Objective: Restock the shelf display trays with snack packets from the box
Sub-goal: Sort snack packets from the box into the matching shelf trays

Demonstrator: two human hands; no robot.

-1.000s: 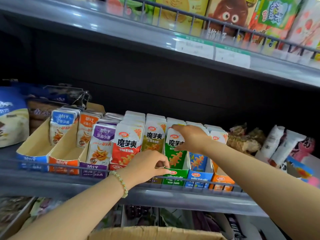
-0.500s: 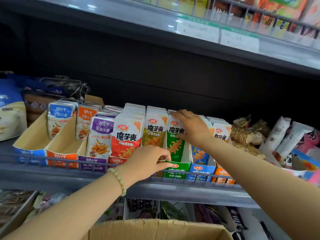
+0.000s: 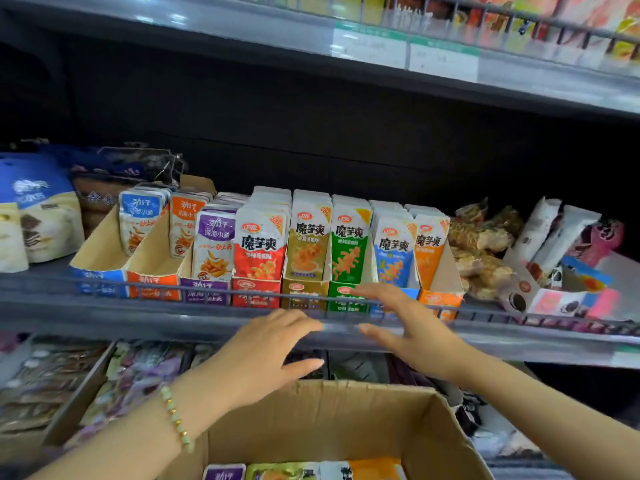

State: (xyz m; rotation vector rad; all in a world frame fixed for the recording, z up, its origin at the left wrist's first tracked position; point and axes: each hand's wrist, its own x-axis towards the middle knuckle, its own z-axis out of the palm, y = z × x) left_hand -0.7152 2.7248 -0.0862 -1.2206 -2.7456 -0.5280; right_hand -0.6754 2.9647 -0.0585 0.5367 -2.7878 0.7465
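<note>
A row of cardboard display trays stands on the middle shelf behind a wire rail point(image 3: 207, 292). The green tray point(image 3: 344, 296) holds upright green snack packets point(image 3: 349, 242); red point(image 3: 260, 247), gold point(image 3: 310, 242), blue point(image 3: 393, 252) and orange point(image 3: 427, 249) packets fill the trays beside it. My left hand point(image 3: 266, 355) hovers below the rail, fingers straight, holding nothing. My right hand point(image 3: 405, 327) is spread in front of the green and blue trays, also empty. The brown cardboard box point(image 3: 346, 424) sits below, with several packets point(image 3: 301, 472) at its bottom.
Left trays with blue point(image 3: 140, 220), orange point(image 3: 185, 223) and purple point(image 3: 213, 244) fish-snack packets are partly filled. Loose wrapped snacks point(image 3: 485, 251) and a small carton point(image 3: 561, 299) lie at the right. A blue bag point(image 3: 38, 209) stands far left. Another shelf point(image 3: 311, 32) overhangs above.
Both hands have come off the green tray and its packets and drawn back down toward me, now spread and empty. The view has dropped, showing more of the box.
</note>
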